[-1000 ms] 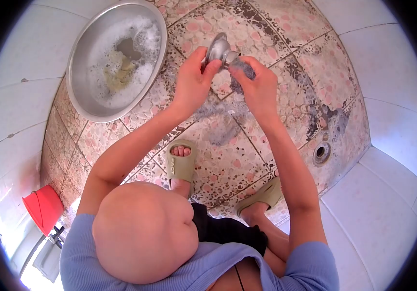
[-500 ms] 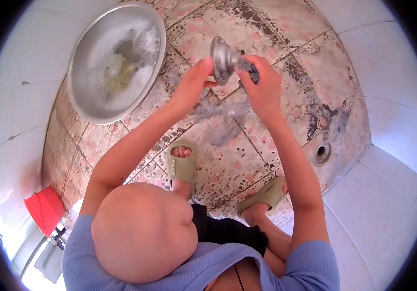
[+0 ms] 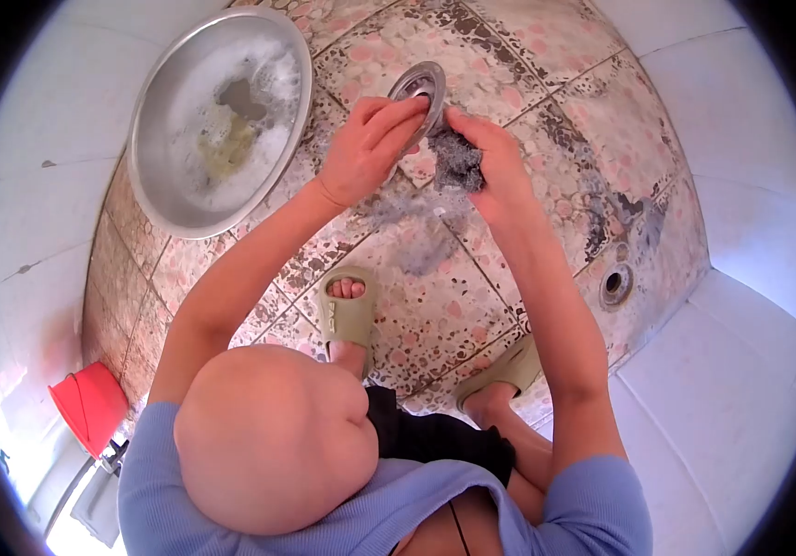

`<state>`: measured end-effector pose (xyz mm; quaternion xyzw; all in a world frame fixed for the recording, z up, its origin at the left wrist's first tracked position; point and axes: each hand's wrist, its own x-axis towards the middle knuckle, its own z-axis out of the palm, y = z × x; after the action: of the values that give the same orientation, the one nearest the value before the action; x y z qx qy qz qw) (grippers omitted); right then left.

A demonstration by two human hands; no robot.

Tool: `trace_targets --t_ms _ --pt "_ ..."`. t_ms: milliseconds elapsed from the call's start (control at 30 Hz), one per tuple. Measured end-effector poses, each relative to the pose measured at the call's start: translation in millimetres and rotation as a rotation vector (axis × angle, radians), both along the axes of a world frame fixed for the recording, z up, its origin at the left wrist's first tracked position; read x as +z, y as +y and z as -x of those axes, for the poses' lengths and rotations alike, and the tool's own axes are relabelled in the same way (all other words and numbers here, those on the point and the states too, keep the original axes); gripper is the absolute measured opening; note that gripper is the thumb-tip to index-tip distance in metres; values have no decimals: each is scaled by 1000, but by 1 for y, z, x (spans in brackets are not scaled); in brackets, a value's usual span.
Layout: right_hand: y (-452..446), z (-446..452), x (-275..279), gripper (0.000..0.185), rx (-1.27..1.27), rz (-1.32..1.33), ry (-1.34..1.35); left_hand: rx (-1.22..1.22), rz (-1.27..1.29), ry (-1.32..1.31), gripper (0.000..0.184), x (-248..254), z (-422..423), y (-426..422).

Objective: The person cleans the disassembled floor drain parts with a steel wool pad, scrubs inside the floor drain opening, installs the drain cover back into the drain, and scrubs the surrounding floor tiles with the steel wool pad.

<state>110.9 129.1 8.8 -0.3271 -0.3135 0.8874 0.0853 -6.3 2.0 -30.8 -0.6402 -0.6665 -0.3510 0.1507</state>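
Left hand (image 3: pixel 361 153): closed on a round, flanged metal piece (image 3: pixel 436 85), fingertips set against its dished centre. Right hand (image 3: pixel 502 169): curled around a dark, suds-flecked scouring pad (image 3: pixel 458 165), gripped between thumb and fingers. The metal piece is raised over the floor (image 3: pixel 398 320), tilted nearly on edge, between the two hands. The pad is directly below and beside its rim; whether the two touch cannot be determined from this angle.

Beyond the left hand, a wide metal basin (image 3: pixel 173 206) stands on the floor, containing water, white foam (image 3: pixel 279 134) and a yellowish patch that cannot be identified. Beneath the hands, the patterned tiles show grey, wet-looking smears and dark worn areas. Nearer the body, two olive-green slippers (image 3: pixel 350 320) are worn on the feet, planted apart.

To the right, near the wall, a round floor drain (image 3: pixel 615 285) is set in the tiles. At far left, well apart from the hands, is a red bucket (image 3: pixel 94 408). Pale wall tiles (image 3: pixel 32 208) border the area.
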Motion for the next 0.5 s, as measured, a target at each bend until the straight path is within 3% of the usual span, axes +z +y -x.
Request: trace_targets --t_ms 100,200,233,300,333,400,467,500 --pt "1 4 2 16 -60 -176 -102 13 89 -201 43 -4 -1 0" --pt "0 -2 -24 21 37 -1398 -135 17 126 -1265 42 7 -26 1" --pt "3 -3 -28 22 39 -1562 -1 112 47 -1621 52 19 -28 9" --pt "5 -6 -34 25 41 -1872 283 186 151 -1667 52 29 -20 10" --pt "3 -6 -36 23 14 -1830 255 216 198 -1686 52 31 -17 11" --pt "-4 -3 -36 20 -47 -1750 197 319 189 -1260 48 28 -15 13" --pt "-21 -4 -25 14 12 -1266 -24 405 185 -844 45 21 -18 11" --pt "-25 -4 -19 11 36 -1021 -124 324 125 -651 41 17 -16 11"
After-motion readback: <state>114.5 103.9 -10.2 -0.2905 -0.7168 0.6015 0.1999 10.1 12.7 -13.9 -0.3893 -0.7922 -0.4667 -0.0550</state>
